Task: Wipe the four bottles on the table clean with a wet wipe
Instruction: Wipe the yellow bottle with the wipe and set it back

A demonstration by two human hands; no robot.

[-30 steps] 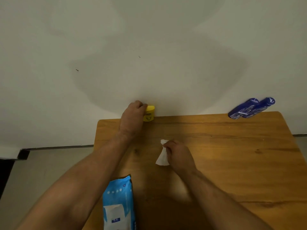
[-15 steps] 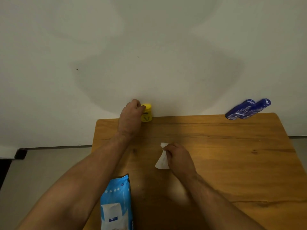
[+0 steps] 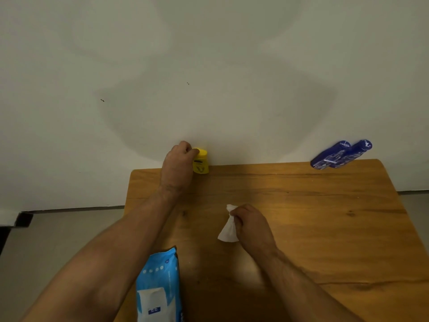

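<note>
gripping the yellow bottle (image 3: 200, 162) high on its body, the left hand (image 3: 177, 168) has its fingers curled round it at the far edge of the table (image 3: 301, 217). the bottle stands upright, long axis vertical, cap at the fingertips and label turned toward the person. it looks like small, stiff plastic, probably light and a little slick once wet, so a hold low on the body would leave the cap and shoulder free for wiping. the right hand (image 3: 251, 225), nearer the person than the left fingers and well apart from them, pinches the wet wipe (image 3: 228, 231) at a gathered neck; the soft sheet hangs limp below the fingers. two blue bottles (image 3: 341, 154) stand touching, far off to the right of both hands, caps leaning up and right in this wide view. a fourth bottle is not visible. the pack of wipes (image 3: 160, 284) lies near the left forearm.
</note>
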